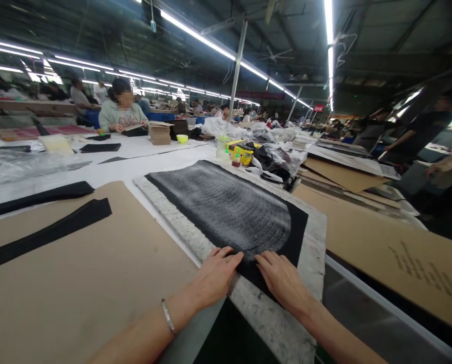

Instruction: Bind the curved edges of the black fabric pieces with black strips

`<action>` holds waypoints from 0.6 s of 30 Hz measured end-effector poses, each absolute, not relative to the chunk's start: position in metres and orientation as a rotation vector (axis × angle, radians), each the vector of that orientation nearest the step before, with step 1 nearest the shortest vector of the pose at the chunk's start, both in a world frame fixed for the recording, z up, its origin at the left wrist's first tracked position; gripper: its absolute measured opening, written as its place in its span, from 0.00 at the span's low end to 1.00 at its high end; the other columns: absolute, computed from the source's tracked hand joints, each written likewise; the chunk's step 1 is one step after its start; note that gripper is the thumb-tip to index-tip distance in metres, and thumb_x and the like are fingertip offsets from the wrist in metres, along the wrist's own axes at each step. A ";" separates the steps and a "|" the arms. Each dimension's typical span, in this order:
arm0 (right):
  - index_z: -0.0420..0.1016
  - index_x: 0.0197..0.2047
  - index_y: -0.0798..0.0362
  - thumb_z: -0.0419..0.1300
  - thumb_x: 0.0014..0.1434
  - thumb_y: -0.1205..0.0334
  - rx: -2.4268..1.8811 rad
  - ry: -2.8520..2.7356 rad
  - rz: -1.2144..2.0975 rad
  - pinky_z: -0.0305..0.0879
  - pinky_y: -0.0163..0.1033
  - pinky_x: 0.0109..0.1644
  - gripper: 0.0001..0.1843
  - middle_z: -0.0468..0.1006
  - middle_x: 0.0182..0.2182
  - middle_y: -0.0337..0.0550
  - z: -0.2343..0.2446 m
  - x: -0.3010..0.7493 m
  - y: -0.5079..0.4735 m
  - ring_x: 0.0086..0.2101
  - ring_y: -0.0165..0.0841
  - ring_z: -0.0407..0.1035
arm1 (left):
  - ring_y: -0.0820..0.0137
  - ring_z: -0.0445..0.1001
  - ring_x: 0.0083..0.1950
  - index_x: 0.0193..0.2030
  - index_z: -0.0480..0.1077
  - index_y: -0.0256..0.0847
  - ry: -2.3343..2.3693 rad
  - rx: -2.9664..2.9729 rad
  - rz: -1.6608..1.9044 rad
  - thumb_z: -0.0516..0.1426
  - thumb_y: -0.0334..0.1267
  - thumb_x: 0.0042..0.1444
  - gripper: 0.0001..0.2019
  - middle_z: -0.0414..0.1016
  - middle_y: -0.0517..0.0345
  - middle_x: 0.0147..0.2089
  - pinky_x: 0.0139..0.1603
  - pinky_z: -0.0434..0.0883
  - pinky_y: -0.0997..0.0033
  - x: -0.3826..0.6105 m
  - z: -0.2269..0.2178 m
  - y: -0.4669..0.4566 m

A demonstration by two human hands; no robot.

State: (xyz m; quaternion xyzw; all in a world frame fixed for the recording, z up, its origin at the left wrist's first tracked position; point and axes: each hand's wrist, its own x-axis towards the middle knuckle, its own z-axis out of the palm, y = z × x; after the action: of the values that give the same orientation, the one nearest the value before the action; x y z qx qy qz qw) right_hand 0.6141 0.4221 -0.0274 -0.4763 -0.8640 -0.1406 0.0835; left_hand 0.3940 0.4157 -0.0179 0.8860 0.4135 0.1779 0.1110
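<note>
A black leather-like sheet [226,207] with a grey, crocodile-patterned sheen lies on a worn pale slab [316,253]. At its near edge, my left hand [218,273] has its fingers bent over the sheet, thumb pointing right. My right hand [281,275] grips the same edge a short way to the right, fingers curled and close together. Between the two hands the black material looks slightly creased. The undersides of my fingers are hidden.
Left of the slab lies a large tan board [97,283] with two black strips [47,232]. Cardboard sheets [381,232] are stacked at right. Bottles [236,160], a yellow container [244,151] and plastic-wrapped material stand beyond. A co-worker [123,111] sits across the white table [161,157].
</note>
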 end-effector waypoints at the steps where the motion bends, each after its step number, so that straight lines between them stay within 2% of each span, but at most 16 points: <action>1: 0.72 0.43 0.52 0.49 0.64 0.70 -1.405 -2.575 -0.423 0.61 0.42 0.38 0.12 0.73 0.35 0.43 -0.029 0.616 0.424 0.36 0.37 0.68 | 0.59 0.60 0.63 0.64 0.56 0.39 1.227 2.609 0.518 0.45 0.25 0.60 0.25 0.75 0.50 0.53 0.61 0.59 0.53 0.395 -0.021 0.416; 5: 0.72 0.38 0.52 0.48 0.64 0.70 -1.317 -2.570 -0.430 0.61 0.39 0.36 0.12 0.73 0.32 0.42 -0.034 0.625 0.431 0.33 0.34 0.68 | 0.60 0.60 0.62 0.65 0.55 0.41 1.266 2.602 0.537 0.45 0.27 0.62 0.24 0.76 0.53 0.51 0.59 0.59 0.55 0.397 -0.026 0.414; 10: 0.71 0.43 0.52 0.43 0.67 0.67 -1.270 -2.479 -0.394 0.63 0.34 0.33 0.15 0.75 0.34 0.43 -0.037 0.640 0.434 0.31 0.30 0.70 | 0.61 0.62 0.56 0.63 0.58 0.49 1.324 2.573 0.583 0.45 0.32 0.66 0.20 0.73 0.57 0.53 0.54 0.60 0.57 0.407 -0.021 0.414; 12: 0.71 0.43 0.52 0.43 0.67 0.64 -1.304 -2.334 -0.227 0.64 0.34 0.34 0.15 0.76 0.37 0.44 -0.037 0.650 0.437 0.32 0.30 0.72 | 0.62 0.63 0.53 0.62 0.59 0.51 1.328 2.576 0.592 0.45 0.34 0.66 0.19 0.73 0.57 0.52 0.52 0.60 0.58 0.411 -0.020 0.415; 15: 0.72 0.42 0.52 0.50 0.64 0.56 -1.407 -1.913 0.141 0.68 0.35 0.37 0.12 0.77 0.36 0.44 -0.034 0.679 0.448 0.34 0.32 0.73 | 0.62 0.63 0.51 0.61 0.61 0.53 1.324 2.595 0.592 0.45 0.35 0.66 0.18 0.72 0.56 0.50 0.50 0.59 0.57 0.417 -0.021 0.415; 18: 0.71 0.43 0.56 0.52 0.61 0.48 -1.477 -1.494 0.249 0.69 0.37 0.32 0.19 0.79 0.30 0.48 -0.024 0.728 0.466 0.29 0.35 0.73 | 0.61 0.62 0.50 0.56 0.65 0.55 1.351 2.600 0.596 0.47 0.37 0.65 0.16 0.69 0.55 0.48 0.50 0.59 0.56 0.424 -0.024 0.415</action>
State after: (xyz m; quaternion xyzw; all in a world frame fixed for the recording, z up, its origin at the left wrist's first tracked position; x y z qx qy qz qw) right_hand 0.7283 0.4656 -0.0245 -0.6084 -0.6153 0.1026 0.4907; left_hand 0.4244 0.4155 -0.0244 0.8671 0.4505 0.1988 0.0756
